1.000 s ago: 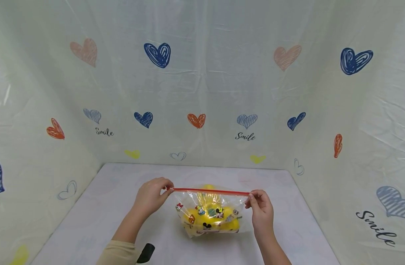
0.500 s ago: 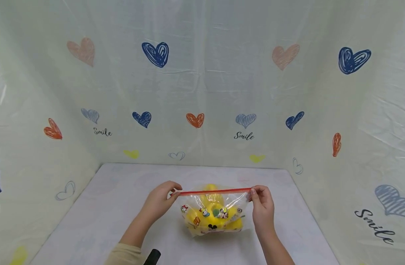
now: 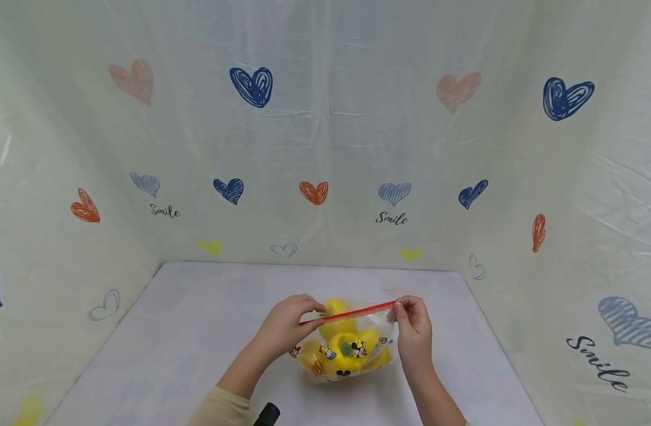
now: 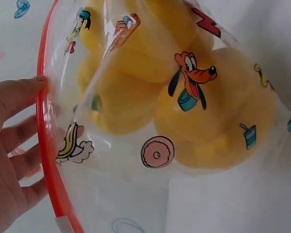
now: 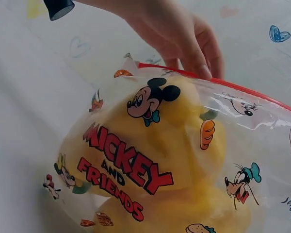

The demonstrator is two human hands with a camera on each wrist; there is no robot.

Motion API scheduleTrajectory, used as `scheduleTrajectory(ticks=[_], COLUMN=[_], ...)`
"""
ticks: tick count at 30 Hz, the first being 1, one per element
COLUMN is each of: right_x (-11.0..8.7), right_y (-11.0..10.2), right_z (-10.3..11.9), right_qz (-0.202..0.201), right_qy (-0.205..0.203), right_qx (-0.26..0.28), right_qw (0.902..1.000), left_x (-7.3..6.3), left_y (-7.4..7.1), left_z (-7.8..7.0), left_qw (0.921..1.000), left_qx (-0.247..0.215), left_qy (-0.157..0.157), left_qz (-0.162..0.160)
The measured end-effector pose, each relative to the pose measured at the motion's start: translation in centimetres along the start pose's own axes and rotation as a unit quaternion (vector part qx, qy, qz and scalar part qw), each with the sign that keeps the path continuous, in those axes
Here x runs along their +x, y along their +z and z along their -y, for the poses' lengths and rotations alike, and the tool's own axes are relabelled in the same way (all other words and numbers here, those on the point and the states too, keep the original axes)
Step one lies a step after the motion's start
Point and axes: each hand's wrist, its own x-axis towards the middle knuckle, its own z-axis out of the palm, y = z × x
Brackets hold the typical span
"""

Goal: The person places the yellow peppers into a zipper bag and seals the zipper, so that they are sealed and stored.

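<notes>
A clear zip bag with cartoon prints and a red zip strip stands at the middle front of the table, holding several yellow bell peppers with green stem ends. My left hand pinches the strip toward its left part, thumb on the near side and fingers behind it. At the strip's right end, my right hand grips the corner between thumb and fingers. In the right wrist view, the left thumb presses on the strip, while a sliver of my right hand shows at the right edge.
A white table lies under the bag. A pale curtain printed with hearts and "Smile" encloses it at the back and both sides. A black cylindrical device sits by the left sleeve.
My left hand has slid right along the zip strip, and the strip now slopes up toward the right. My right hand has kept its corner, shifting slightly left. The bag has turned a little.
</notes>
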Motion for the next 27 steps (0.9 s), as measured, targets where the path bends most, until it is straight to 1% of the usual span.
scheduleTrajectory(ticks=[8, 11, 14, 17, 21, 23, 25, 27], right_x=[-0.2, -0.4, -0.4, -0.4, -0.4, -0.4, -0.5, -0.6], right_y=[0.1, 0.1, -0.2, -0.7, -1.7, -2.4, -3.1, -3.8], right_z=[0.1, 0.1, 0.2, 0.0, -0.9, -1.7, -2.5, -3.4], right_qz=[0.010, 0.013, 0.018, 0.030, 0.054, 0.056, 0.047, 0.036], right_qy=[-0.002, -0.001, -0.001, -0.001, -0.006, -0.001, 0.019, 0.052], right_qx=[0.005, 0.008, 0.005, -0.001, -0.006, -0.009, -0.021, -0.039], right_qw=[0.9999, 0.9999, 0.9998, 0.9995, 0.9985, 0.9984, 0.9985, 0.9972], left_x=[0.8, 1.2, 1.5, 1.9, 2.6, 2.9, 3.3, 3.5], left_y=[0.8, 0.9, 0.9, 0.8, 0.7, 0.7, 0.8, 0.9], left_z=[-1.6, -2.0, -2.4, -2.6, -2.6, -2.4, -2.2, -2.0], left_qw=[0.9996, 0.9992, 0.9991, 0.9995, 0.9993, 0.9987, 0.9985, 0.9984], left_qx=[-0.003, -0.006, -0.008, 0.001, 0.035, 0.051, 0.054, 0.054], left_qy=[0.014, 0.011, 0.003, -0.004, -0.006, -0.006, -0.007, -0.011], left_qz=[0.025, 0.037, 0.041, 0.030, 0.006, -0.003, -0.009, -0.010])
